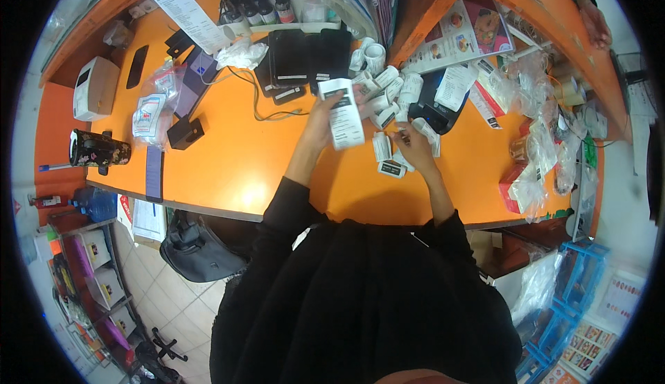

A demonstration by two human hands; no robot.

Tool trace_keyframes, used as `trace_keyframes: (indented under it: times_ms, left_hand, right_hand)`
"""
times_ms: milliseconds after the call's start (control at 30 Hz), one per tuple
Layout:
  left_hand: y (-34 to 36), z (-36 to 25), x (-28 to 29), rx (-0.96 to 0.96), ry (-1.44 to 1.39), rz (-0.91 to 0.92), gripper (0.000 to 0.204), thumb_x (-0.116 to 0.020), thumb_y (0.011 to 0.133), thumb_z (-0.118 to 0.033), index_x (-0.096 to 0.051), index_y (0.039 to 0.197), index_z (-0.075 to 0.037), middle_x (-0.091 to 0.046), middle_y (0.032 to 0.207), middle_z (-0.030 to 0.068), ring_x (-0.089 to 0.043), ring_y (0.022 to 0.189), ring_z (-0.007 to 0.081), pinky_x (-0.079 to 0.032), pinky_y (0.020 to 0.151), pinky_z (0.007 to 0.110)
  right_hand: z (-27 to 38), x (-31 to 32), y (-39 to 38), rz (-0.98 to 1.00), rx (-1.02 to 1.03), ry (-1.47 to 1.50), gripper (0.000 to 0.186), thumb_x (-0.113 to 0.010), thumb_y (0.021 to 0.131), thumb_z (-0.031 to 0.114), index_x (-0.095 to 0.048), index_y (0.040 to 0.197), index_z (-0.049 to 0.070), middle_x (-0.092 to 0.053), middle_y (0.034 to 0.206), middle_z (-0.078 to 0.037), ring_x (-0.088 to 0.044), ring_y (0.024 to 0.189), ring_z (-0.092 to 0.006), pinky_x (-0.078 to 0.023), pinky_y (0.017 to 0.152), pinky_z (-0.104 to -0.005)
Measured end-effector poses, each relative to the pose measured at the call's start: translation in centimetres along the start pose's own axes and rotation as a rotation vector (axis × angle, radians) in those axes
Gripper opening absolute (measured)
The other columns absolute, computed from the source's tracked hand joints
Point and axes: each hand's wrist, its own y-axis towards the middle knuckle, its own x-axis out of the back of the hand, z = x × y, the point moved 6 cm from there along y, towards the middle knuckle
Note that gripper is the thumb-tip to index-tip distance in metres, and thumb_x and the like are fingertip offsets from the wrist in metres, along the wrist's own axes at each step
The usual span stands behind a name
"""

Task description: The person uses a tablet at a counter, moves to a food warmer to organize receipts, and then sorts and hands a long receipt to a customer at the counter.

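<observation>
Left hand (pixel 318 122): one receipt (pixel 346 126), gripped near its top, likely against curling; right hand (pixel 416 148): beside curled receipts (pixel 411 89) heaped on orange desk (pixel 242 159), its hold indiscernible.

Seeing thin, smooth white paper in the held slip (pixel 346 124) and the curled rolls (pixel 410 89). Noting a glossy, smooth counter (pixel 232 152) (reflecting light near its front edge), crinkled, shiny clear plastic in the bags (pixel 544 148), and matt black cloth on the sleeves (pixel 292 200).
</observation>
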Motion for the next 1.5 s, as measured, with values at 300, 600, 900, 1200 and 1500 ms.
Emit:
trace_keyframes:
  times_ms: [300,600,900,1200,1500]
  left_hand:
    - [-4.1,1.1,4.3,0.024,0.259,-0.176,0.036,-0.044,0.080,-0.006,-0.030,0.113,-0.006,-0.052,0.098,0.0131,-0.054,0.082,0.0189,-0.048,0.070,0.028]
    - [-5.9,7.6,1.2,0.257,0.381,-0.003,0.043,-0.062,0.072,-0.012,-0.040,0.108,-0.003,-0.052,0.091,0.0038,-0.049,0.081,0.0106,-0.041,0.070,0.025]
    - [-5.2,4.0,0.5,-0.231,0.643,-0.144,0.039,-0.063,0.065,0.000,-0.044,0.099,-0.003,-0.053,0.084,0.0032,-0.051,0.078,0.0100,-0.042,0.068,0.022]
    - [-5.4,3.0,-2.2,-0.207,0.615,-0.071,0.040,-0.063,0.066,0.000,-0.043,0.100,-0.003,-0.053,0.085,0.0035,-0.051,0.077,0.0084,-0.043,0.067,0.022]
    - [-6.0,7.0,-4.3,0.066,0.813,0.114,0.031,-0.062,0.070,-0.007,-0.044,0.096,-0.004,-0.052,0.079,0.0030,-0.051,0.071,0.0091,-0.044,0.061,0.023]
  right_hand:
    - [-0.6,-2.5,1.7,0.060,0.044,0.026,0.031,-0.062,0.071,0.010,-0.050,0.098,0.003,-0.057,0.076,-0.007,-0.056,0.069,-0.0144,-0.043,0.060,-0.0245]
    - [2.8,-0.9,-0.1,0.030,0.135,0.451,0.013,-0.057,0.074,0.007,-0.056,0.084,-0.002,-0.056,0.079,-0.005,-0.052,0.072,-0.0106,-0.042,0.064,-0.0213]
    - [1.6,-0.6,-3.0,-0.020,0.049,0.380,0.025,-0.056,0.076,0.009,-0.049,0.098,-0.001,-0.055,0.087,-0.008,-0.052,0.081,-0.0127,-0.041,0.071,-0.0258]
    - [6.7,0.7,-2.8,-0.038,0.291,0.130,0.024,-0.054,0.078,0.007,-0.047,0.100,0.000,-0.054,0.079,-0.004,-0.050,0.073,-0.0089,-0.039,0.067,-0.0214]
    - [8.0,7.7,-2.7,-0.487,0.268,0.227,0.011,-0.053,0.078,0.012,-0.053,0.082,0.001,-0.056,0.068,-0.011,-0.053,0.064,-0.0106,-0.042,0.057,-0.0257]
